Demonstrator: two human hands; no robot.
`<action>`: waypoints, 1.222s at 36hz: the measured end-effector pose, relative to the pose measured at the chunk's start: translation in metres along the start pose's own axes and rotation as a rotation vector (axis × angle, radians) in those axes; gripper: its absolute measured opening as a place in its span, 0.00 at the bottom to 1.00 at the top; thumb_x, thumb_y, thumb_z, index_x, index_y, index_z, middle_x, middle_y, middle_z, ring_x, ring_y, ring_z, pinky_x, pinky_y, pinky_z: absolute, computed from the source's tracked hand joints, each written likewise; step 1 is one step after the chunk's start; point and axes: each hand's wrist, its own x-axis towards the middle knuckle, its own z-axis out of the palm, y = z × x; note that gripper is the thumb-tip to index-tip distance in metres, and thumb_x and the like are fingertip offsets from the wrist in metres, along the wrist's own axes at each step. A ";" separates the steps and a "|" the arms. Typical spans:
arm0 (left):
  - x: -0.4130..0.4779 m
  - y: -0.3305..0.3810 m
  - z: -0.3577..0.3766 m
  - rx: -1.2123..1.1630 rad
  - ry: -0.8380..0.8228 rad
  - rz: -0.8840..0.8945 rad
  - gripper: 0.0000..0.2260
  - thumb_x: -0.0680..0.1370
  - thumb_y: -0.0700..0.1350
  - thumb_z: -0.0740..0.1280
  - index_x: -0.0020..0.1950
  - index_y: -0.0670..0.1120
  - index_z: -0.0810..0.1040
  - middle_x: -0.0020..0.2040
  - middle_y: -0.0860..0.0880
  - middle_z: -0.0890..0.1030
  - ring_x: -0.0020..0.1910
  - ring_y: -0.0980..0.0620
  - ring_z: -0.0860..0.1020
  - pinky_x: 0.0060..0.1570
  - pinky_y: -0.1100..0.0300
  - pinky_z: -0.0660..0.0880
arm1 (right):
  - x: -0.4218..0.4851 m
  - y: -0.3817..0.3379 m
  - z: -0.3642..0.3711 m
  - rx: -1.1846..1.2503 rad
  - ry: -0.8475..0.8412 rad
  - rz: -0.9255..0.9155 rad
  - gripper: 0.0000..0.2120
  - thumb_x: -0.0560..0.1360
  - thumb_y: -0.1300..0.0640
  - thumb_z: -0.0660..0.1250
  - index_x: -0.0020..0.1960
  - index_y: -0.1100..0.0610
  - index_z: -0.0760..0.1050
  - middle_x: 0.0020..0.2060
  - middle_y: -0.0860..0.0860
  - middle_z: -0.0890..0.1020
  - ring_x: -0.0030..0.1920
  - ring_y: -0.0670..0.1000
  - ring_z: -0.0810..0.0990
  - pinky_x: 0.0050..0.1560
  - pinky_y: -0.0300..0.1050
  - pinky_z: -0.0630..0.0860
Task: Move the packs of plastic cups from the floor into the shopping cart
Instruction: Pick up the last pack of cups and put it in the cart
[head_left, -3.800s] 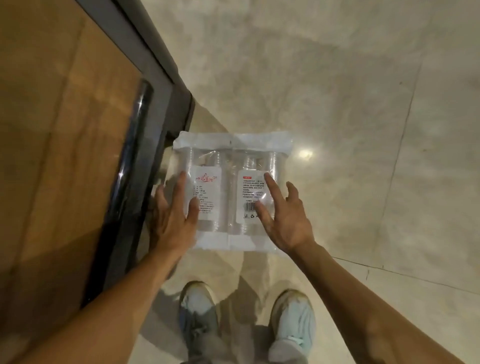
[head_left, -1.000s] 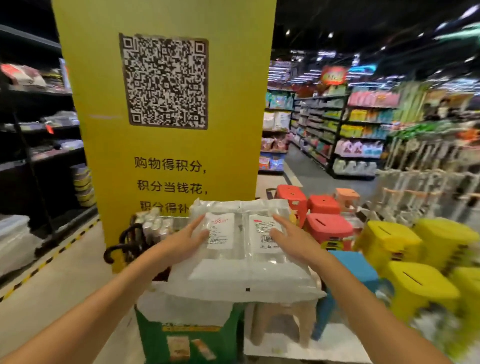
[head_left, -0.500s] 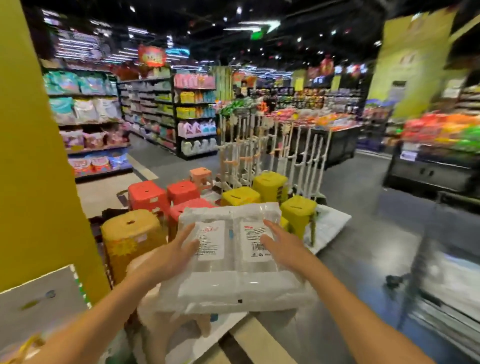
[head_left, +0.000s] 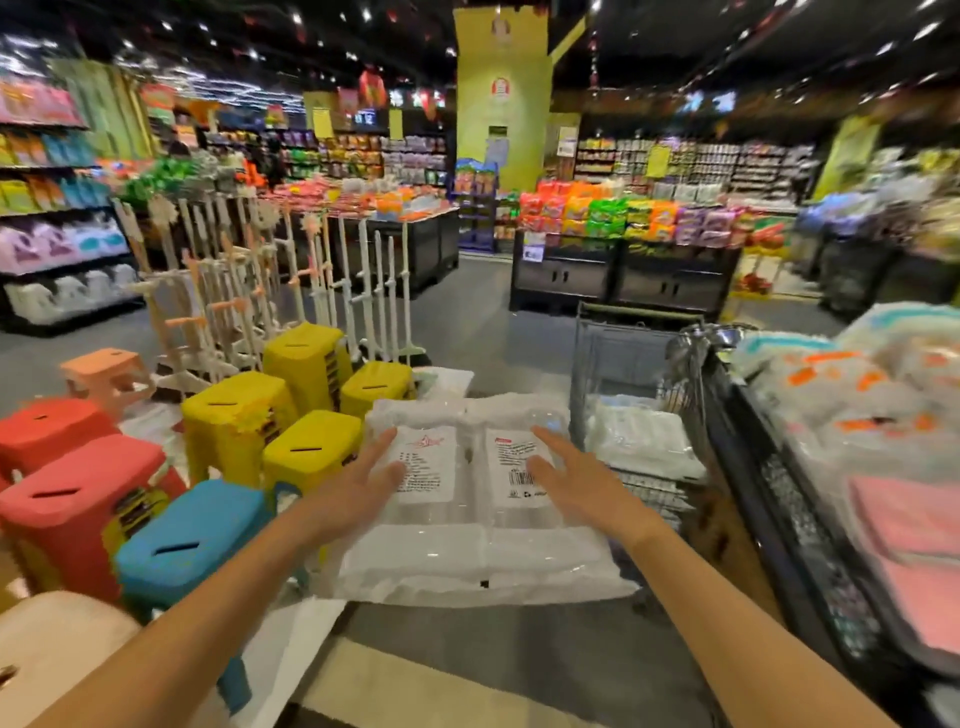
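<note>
We hold the packs (head_left: 467, 551) up off the floor (head_left: 467, 322), dead centre in front of us, lying flat with two white labels (head_left: 431, 462) facing up. Our left hand (head_left: 358, 483) grips the 9 o'clock side and our right hand (head_left: 571, 483) the 3 o'clock side. On each hand the index finger and thumb lie on top of a label, and the other fingers are hidden. The cart (head_left: 602, 364) stands at 2 o'clock from the packs, its near wall just beside their far right corner, and white wrapped goods (head_left: 639, 441) already lie inside it. At 9 to 10 o'clock are the stools (head_left: 311, 452), yellow, blue and red, close together. At 3 o'clock a black bin (head_left: 779, 467) is heaped with soft goods.
</note>
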 end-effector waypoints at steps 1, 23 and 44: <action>0.011 0.009 0.007 -0.007 -0.023 0.011 0.28 0.80 0.65 0.55 0.78 0.67 0.50 0.81 0.54 0.52 0.79 0.47 0.54 0.76 0.49 0.54 | 0.001 0.010 -0.010 0.003 0.017 0.013 0.26 0.83 0.42 0.55 0.80 0.39 0.55 0.73 0.52 0.71 0.68 0.56 0.74 0.62 0.49 0.70; 0.265 0.208 0.162 0.030 -0.170 0.165 0.30 0.77 0.69 0.52 0.78 0.67 0.48 0.80 0.57 0.51 0.77 0.47 0.60 0.71 0.55 0.59 | 0.148 0.216 -0.209 0.033 0.175 0.156 0.27 0.83 0.44 0.57 0.81 0.43 0.55 0.76 0.52 0.68 0.69 0.54 0.72 0.56 0.39 0.66; 0.569 0.269 0.196 -0.131 -0.333 0.295 0.26 0.81 0.61 0.57 0.77 0.67 0.52 0.77 0.59 0.59 0.74 0.51 0.64 0.72 0.50 0.65 | 0.383 0.290 -0.288 -0.056 0.297 0.341 0.27 0.82 0.39 0.55 0.80 0.38 0.52 0.75 0.54 0.69 0.72 0.58 0.70 0.71 0.54 0.67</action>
